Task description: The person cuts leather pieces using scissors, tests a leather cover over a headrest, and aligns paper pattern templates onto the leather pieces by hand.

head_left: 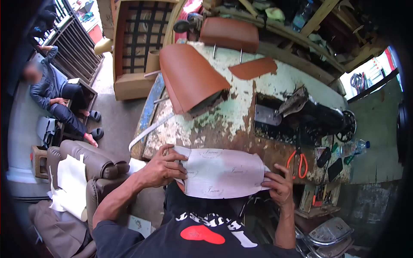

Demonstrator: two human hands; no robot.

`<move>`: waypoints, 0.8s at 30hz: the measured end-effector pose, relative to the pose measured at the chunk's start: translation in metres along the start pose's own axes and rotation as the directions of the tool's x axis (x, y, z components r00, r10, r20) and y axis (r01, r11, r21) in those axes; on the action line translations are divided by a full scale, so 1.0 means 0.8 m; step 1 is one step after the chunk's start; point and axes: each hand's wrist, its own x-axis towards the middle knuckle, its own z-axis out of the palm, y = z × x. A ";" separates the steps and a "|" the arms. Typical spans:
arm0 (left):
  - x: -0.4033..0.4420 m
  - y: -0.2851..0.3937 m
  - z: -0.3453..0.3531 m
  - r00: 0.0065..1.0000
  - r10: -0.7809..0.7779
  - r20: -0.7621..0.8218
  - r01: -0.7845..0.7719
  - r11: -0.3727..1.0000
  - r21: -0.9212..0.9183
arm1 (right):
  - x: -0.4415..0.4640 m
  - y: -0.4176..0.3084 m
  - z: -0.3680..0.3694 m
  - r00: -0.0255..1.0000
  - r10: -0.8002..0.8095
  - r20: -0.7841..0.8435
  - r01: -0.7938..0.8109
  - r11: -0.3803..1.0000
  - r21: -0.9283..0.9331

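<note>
A pale sheet with printed lettering (226, 174) is stretched between my hands at the table's front edge, over my lap. My left hand (165, 167) grips its left end, with the fingers curled over the edge. At the right end, my right hand (278, 184) pinches the corner between thumb and fingers. Beyond the sheet, a brown leather cover (189, 77) lies on the worn table (206, 129). Behind it are a brown headrest (230, 34) with metal posts and a flat brown leather scrap (254, 69).
A sewing machine (318, 118) stands on the table's right side, with orange-handled scissors (300, 163) and a plastic bottle (355, 148) nearby. Brown cushioned seating (86, 159) is at the left. A person (56, 92) sits farther back. A wooden frame with black straps (144, 38) stands behind.
</note>
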 end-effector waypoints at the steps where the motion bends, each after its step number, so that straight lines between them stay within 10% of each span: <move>1: -0.002 0.006 -0.002 1.000 -0.005 0.012 0.006 1.000 -0.013 | -0.005 -0.004 -0.002 1.000 0.013 0.010 -0.013 1.000 0.009; 5: 0.007 0.011 -0.030 0.993 -0.075 0.092 0.087 0.987 -0.133 | 0.010 -0.013 -0.019 0.999 -0.026 0.045 0.030 0.996 -0.086; 9: 0.006 0.005 -0.084 0.911 -0.410 0.055 0.361 0.723 -0.589 | 0.018 -0.025 -0.038 0.994 0.005 -0.106 0.033 0.935 0.352; 11: 0.033 0.031 -0.112 0.779 -0.623 -0.063 0.227 0.376 -0.898 | 0.021 -0.062 -0.054 0.779 0.611 -0.140 -0.405 0.661 0.631; 13: 0.049 0.023 -0.126 0.780 -0.617 -0.108 0.204 0.413 -0.888 | 0.033 -0.047 -0.056 0.805 0.577 -0.142 -0.340 0.644 0.685; 17: 0.062 0.008 -0.064 0.670 -0.737 -0.091 0.199 0.296 -0.934 | 0.094 -0.010 -0.056 0.697 0.589 -0.408 -0.515 0.808 0.286; 19: 0.068 0.020 -0.018 0.542 -0.805 -0.241 0.124 0.360 -0.925 | 0.132 -0.031 -0.053 0.715 0.163 -0.680 -0.392 0.898 -0.198; 24: 0.054 0.093 0.061 0.298 -0.953 -0.051 0.158 0.102 -0.982 | 0.181 -0.103 0.032 0.946 0.115 -0.302 -0.115 0.993 0.017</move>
